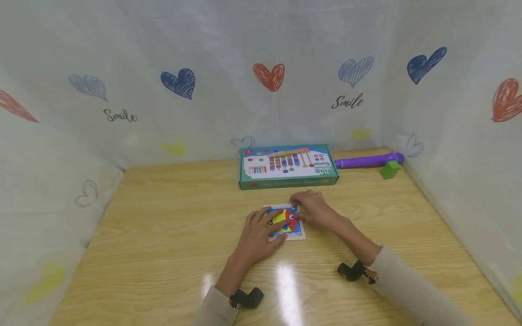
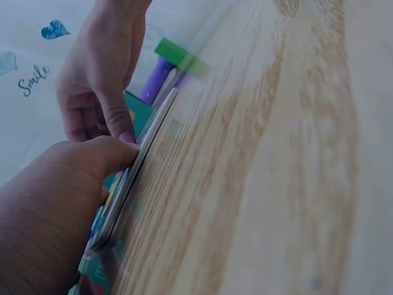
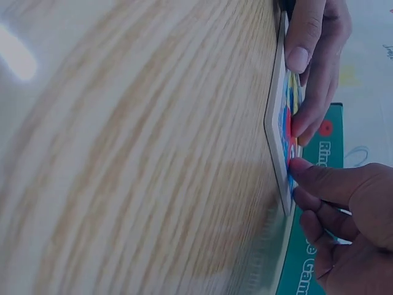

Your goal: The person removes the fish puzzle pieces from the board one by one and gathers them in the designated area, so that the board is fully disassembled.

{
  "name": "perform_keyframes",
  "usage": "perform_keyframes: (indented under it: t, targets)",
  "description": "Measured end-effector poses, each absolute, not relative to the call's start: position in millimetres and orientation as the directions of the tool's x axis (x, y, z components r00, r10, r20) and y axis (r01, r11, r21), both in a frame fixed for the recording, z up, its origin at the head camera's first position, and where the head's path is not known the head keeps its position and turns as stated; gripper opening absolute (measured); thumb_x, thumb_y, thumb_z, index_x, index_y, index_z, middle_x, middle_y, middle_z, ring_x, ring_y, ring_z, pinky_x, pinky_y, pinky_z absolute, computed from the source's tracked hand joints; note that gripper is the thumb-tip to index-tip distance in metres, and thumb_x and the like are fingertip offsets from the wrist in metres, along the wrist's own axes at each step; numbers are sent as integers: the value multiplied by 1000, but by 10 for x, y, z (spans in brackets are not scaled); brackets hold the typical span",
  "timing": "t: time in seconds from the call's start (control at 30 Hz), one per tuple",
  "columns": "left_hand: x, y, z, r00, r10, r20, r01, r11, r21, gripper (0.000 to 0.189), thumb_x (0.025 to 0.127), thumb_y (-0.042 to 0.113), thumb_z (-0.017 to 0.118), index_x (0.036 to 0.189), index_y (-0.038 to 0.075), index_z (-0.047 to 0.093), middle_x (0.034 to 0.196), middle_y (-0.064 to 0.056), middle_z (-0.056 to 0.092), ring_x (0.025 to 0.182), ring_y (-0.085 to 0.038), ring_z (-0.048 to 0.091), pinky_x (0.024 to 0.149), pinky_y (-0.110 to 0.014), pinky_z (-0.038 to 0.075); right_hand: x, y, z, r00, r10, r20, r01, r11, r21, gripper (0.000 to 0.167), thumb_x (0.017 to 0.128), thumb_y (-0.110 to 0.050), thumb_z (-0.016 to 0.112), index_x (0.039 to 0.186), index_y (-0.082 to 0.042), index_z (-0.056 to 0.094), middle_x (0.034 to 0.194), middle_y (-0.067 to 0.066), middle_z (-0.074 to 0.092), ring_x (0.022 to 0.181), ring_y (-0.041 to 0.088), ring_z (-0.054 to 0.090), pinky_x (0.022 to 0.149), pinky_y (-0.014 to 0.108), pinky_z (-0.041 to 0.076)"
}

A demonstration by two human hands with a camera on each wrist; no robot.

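Note:
A small square fish puzzle (image 1: pixel 299 232), with a red and yellow fish on blue, lies flat on the table in the head view. My left hand (image 1: pixel 258 233) rests across its left side with spread, fairly straight fingers, covering part of the picture. At the upper right corner is my right hand (image 1: pixel 315 209), its thumb and index fingertips on the puzzle and its other fingers curled. The right wrist view shows that thumb (image 3: pixel 322 178) against the picture, close to the pale edge of the board (image 3: pixel 274 117).
Behind the puzzle lies a green ring game box (image 1: pixel 288 167). A purple stick-shaped object (image 1: pixel 363 161) extends to its right, with a green block (image 1: pixel 390 170) in front. A white sheet with printed hearts (image 1: pixel 269 77) surrounds the wooden table (image 1: pixel 171 244).

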State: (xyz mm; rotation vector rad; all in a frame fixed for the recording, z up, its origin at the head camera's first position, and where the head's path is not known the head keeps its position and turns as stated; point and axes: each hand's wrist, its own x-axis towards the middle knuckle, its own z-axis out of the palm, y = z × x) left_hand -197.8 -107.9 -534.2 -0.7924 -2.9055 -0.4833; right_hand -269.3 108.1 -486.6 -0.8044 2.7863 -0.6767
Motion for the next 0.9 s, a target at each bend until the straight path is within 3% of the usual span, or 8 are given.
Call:
perform_keyframes:
  t: [0.23,0.47,0.57,0.7,0.9]
  targets:
    - [-1974,-1089,-5369,-852,487,195,523,808,272,43,101,53,48,140,40,58,155,7,42,145,-26,30,113,-54,25,-2722,1090,-4882,-836,-546,-59,-445,736,-509,34,86,-8,78,117,-4,66,107,3,66,105,26,54,86,44,34]
    - [-1972,-1092,-5368,-853,485,195,522,805,281,43,101,53,47,140,40,58,155,7,41,146,-26,29,114,-54,25,-2750,1116,-4904,-826,-559,-69,-434,710,-555,33,88,-6,76,118,-4,64,111,6,64,107,27,58,104,62,34]
    - [-1973,-1092,-5364,-851,484,204,525,798,295,42,101,53,48,139,39,60,155,7,42,146,-26,29,114,-54,25,-2750,1121,-4902,-821,-567,-73,-424,689,-588,30,88,-3,75,116,-3,64,105,4,64,100,23,60,100,52,43]
    - [-1971,-1092,-5365,-851,484,203,524,798,296,43,101,53,47,139,39,60,155,7,42,146,-26,29,114,-53,24,-2755,1118,-4913,-805,-590,-61,-431,652,-624,27,89,1,72,115,-1,63,96,3,63,89,18,60,84,36,52]
    - [-1975,-1085,-5363,-852,484,199,523,802,288,43,101,53,47,140,40,58,155,7,41,146,-26,29,114,-54,24,-2752,1127,-4916,-825,-564,-38,-449,694,-562,37,88,-7,77,122,-4,63,110,4,66,98,19,60,92,39,48]
